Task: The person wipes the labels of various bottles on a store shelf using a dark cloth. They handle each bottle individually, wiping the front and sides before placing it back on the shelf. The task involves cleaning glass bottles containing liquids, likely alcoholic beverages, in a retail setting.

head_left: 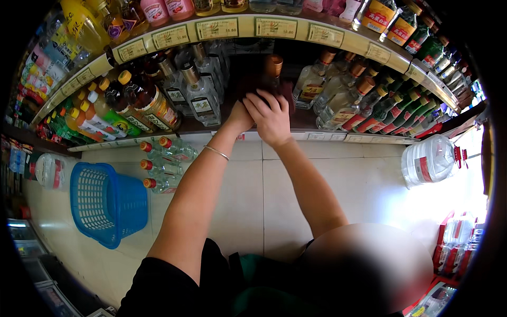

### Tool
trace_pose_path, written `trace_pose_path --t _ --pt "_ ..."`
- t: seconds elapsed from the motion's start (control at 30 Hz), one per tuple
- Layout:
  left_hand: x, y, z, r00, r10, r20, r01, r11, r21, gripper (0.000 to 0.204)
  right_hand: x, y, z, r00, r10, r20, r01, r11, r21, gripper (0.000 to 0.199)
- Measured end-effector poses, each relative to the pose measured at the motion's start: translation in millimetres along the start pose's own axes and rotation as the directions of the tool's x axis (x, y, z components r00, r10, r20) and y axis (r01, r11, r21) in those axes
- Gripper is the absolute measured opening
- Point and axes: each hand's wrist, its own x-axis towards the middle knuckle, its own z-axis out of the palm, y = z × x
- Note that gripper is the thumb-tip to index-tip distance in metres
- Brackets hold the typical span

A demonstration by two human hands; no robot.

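At the gap in the lower shelf, a glass bottle with a copper-coloured cap (273,65) stands up in front of me, its body mostly covered. A dark reddish-brown cloth (287,94) is bunched around it. My right hand (270,116) is closed over the cloth against the bottle, fingers bent across its near side. My left hand (241,117), below a bangle on the wrist, presses in from the left at the bottle's lower part. Its fingertips are hidden behind the right hand. Clear bottles with silver caps (200,98) stand left of the hands, copper-capped bottles (311,82) right.
Several clear bottles with red and gold caps (163,161) stand on the floor, beside a blue plastic basket (132,206). A large water jug (426,161) is at the right. The upper shelf edge (222,29) juts out over the hands. Green bottles (401,113) line the right side.
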Motion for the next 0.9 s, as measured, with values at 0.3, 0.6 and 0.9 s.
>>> trace_pose_path --t 0.3,0.6,0.9 --pt "4 18 -6 0.991 -0.134 -0.004 0.106 0.804 -0.585 0.066 -41 -12 -6 0.685 0.726 -0.07 -0.501 0.538 0.678 0.02" --pt "5 26 -13 0.984 -0.177 0.022 0.167 0.87 -0.464 0.065 64 26 -10 0.783 0.601 -0.163 -0.326 0.618 0.716 0.066" --pt "2 22 -10 0.991 -0.126 -0.044 0.106 0.946 -0.308 0.076 -68 22 65 0.708 0.705 0.046 -0.674 0.655 0.342 0.055"
